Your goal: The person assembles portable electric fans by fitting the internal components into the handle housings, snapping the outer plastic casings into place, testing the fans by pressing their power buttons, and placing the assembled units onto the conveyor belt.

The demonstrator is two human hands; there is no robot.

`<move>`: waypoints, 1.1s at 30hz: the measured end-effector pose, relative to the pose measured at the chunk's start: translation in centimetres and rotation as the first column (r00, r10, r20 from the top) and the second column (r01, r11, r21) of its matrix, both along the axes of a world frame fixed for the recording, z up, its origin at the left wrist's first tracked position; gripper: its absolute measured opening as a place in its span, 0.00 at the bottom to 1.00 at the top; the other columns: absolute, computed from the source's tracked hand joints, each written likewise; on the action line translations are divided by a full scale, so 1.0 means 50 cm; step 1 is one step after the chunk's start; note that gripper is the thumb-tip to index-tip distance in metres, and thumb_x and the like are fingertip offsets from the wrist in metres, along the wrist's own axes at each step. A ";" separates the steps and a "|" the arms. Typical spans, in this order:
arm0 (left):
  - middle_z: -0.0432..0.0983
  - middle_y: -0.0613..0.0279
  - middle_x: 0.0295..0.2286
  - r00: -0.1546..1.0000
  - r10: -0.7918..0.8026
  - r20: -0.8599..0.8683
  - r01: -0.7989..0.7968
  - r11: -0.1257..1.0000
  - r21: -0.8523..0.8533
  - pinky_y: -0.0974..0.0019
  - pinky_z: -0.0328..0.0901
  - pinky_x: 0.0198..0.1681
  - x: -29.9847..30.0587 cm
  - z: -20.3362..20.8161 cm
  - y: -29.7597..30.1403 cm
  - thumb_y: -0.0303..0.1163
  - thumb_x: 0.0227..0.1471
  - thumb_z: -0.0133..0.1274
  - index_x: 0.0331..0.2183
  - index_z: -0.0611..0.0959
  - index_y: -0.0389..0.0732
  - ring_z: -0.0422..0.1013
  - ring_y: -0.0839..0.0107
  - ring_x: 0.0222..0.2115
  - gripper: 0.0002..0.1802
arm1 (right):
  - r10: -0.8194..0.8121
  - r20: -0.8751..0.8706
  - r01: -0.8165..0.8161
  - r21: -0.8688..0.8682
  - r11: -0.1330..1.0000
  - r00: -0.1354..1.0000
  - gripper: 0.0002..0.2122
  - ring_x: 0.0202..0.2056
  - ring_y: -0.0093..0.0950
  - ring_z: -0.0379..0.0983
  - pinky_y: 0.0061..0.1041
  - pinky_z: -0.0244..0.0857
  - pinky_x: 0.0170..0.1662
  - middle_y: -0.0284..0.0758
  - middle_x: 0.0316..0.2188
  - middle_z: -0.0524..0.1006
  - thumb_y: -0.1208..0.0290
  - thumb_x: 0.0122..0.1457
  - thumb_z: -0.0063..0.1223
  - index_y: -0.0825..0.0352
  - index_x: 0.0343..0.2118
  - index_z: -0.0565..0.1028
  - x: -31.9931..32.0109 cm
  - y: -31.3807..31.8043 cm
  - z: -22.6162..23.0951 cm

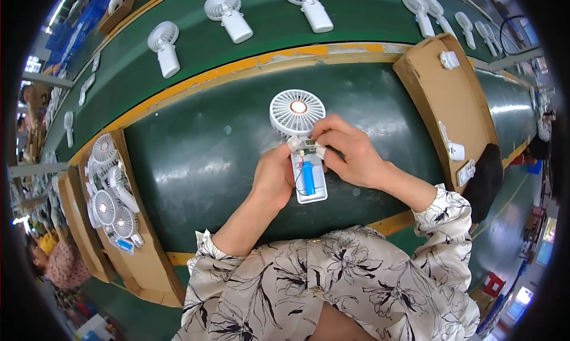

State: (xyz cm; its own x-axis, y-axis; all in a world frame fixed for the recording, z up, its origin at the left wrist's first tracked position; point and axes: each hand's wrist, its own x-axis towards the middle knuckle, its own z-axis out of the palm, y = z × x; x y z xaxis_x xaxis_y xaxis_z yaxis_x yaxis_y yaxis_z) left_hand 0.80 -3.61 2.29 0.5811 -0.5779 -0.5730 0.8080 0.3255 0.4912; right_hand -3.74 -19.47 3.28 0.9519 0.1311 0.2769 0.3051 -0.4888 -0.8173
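A white handheld fan (287,125) lies on the green bench in front of me, its round grille away from me. Its handle is open, showing a blue cylindrical battery (309,178) and thin red and black wires. My left hand (274,173) is closed on the handle's left side, the thumb near the neck. At the neck, my right hand (350,152) pinches a small circuit board (309,144) with bent fingers. White wraps cover some fingertips on both hands. The inner fingers of the left hand are hidden.
At left, a cardboard tray (142,246) holds several fans. Another cardboard tray (463,103) at right holds a few small white parts. Beyond a yellow-edged rail (237,70), a green belt (190,20) carries several white fans. A dark cloth-like item (485,181) hangs by the right tray.
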 end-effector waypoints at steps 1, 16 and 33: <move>0.71 0.51 0.34 1.000 0.014 -0.003 -0.014 1.000 -0.006 0.59 0.68 0.36 0.001 -0.004 0.002 0.32 0.52 0.36 0.40 0.68 0.29 0.71 0.62 0.33 0.17 | 0.014 -0.003 -0.014 -0.006 1.000 1.000 0.07 0.32 0.30 0.69 0.23 0.66 0.30 0.38 0.34 0.68 0.89 0.41 0.43 0.74 0.25 0.69 0.001 0.000 0.004; 0.71 0.52 0.34 0.998 -0.049 -0.042 0.046 0.996 -0.074 0.60 0.68 0.35 0.011 -0.008 0.015 0.31 0.52 0.36 0.40 0.68 0.29 0.71 0.63 0.33 0.17 | 0.050 0.001 -0.049 -0.111 0.993 0.999 0.07 0.33 0.34 0.68 0.25 0.64 0.36 0.39 0.34 0.67 0.88 0.41 0.42 0.75 0.26 0.68 0.013 0.014 0.008; 0.71 0.54 0.34 0.997 -0.055 -0.048 0.054 0.998 -0.017 0.64 0.66 0.37 0.010 -0.023 0.019 0.32 0.52 0.39 0.38 0.70 0.29 0.70 0.66 0.33 0.16 | 0.143 0.141 -0.094 -0.310 0.946 0.980 0.10 0.32 0.37 0.66 0.27 0.64 0.33 0.41 0.33 0.67 0.89 0.38 0.44 0.75 0.27 0.68 0.017 0.014 0.007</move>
